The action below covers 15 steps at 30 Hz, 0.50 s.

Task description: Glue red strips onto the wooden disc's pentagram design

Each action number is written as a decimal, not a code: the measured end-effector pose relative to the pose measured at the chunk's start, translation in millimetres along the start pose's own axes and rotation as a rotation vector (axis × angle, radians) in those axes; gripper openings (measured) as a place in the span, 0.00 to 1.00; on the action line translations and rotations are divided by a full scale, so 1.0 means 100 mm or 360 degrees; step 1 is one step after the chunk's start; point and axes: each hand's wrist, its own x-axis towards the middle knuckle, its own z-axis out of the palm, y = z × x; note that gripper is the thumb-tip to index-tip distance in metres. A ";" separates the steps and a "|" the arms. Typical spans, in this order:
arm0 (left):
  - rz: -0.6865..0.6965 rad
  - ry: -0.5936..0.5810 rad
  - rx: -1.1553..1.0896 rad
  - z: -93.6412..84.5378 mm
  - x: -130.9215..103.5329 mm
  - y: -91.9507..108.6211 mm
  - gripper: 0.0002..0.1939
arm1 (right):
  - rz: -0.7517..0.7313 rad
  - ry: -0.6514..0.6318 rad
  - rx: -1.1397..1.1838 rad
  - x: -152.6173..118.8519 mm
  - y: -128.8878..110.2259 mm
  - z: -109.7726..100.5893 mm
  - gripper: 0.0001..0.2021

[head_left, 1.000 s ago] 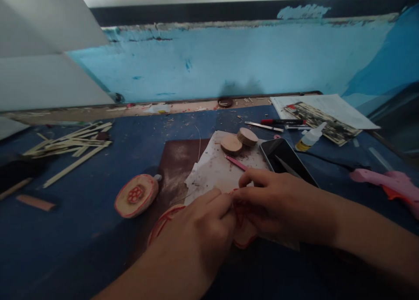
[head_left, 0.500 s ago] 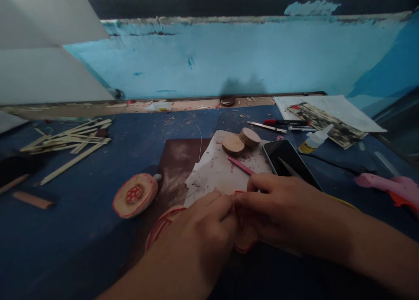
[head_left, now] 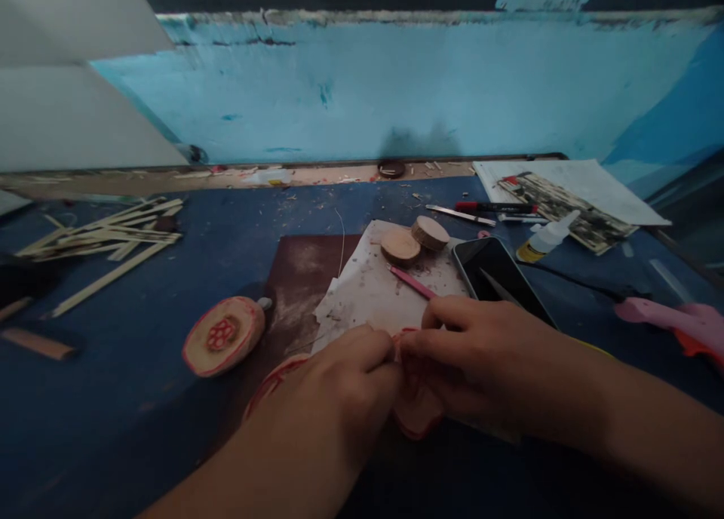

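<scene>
In the head view both hands meet at the lower middle, over a wooden piece with red edges (head_left: pixel 417 413). My right hand (head_left: pixel 472 349) has its fingers bent round the upper right of this piece. My left hand (head_left: pixel 356 387) is closed in a pinch at the piece's left side; what it pinches is too small and hidden to name. Under my left wrist lies another red-edged wooden piece (head_left: pixel 274 379), partly covered. A wood slice with a red dotted centre (head_left: pixel 223 336) sits further left. The pink pencil-like tool (head_left: pixel 412 281) lies on white paper (head_left: pixel 356 293) just beyond my hands.
Two plain wood slices (head_left: pixel 400 246) rest on the paper. A phone (head_left: pixel 501 277), a glue bottle (head_left: pixel 547 238) and a pink glue gun (head_left: pixel 673 323) are on the right. Pale sticks (head_left: pixel 113 236) lie at the left, and a brown board (head_left: pixel 302 277) is under the paper.
The view has shifted slightly, so most table items appear a little further left and higher. Both hands keep nearly the same pose at the red-edged piece.
</scene>
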 end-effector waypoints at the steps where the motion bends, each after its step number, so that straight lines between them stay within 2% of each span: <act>1: -0.0011 0.0011 0.0016 0.00 0.00 0.00 0.11 | 0.0004 0.0010 -0.0002 0.00 0.00 0.00 0.12; 4: -0.0004 -0.0003 0.0027 -0.02 -0.01 0.04 0.10 | 0.0028 0.0014 0.0027 -0.01 0.00 0.01 0.12; 9: 0.0011 -0.0079 -0.0007 -0.05 -0.05 0.16 0.15 | 0.0043 0.0016 0.0026 0.00 0.01 0.01 0.13; 15: -0.0026 0.0028 0.0116 0.02 0.04 0.01 0.10 | -0.0005 0.0035 0.0082 0.02 0.02 0.01 0.14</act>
